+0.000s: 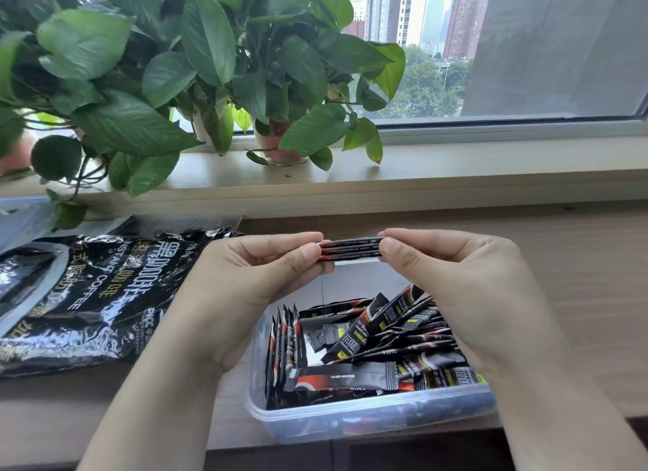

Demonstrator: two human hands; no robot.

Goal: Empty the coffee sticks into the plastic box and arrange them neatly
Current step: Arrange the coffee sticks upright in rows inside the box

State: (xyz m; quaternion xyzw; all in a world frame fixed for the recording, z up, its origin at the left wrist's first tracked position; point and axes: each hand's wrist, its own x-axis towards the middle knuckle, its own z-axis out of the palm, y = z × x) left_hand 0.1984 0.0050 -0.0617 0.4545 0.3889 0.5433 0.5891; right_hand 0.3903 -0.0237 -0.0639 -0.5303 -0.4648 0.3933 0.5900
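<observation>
A small stack of black-and-red coffee sticks is pinched edge-on between my left hand and my right hand, held level above the far end of the clear plastic box. Inside the box, a few sticks stand upright in a row against the left wall. Many more coffee sticks lie in a loose jumble across the middle and right. The black instant-coffee bag lies flat and crumpled to the left of the box.
The box sits near the front edge of a wooden table. Potted plants stand on the window sill behind, leaves drooping toward the bag. A clear plastic lid lies behind the bag.
</observation>
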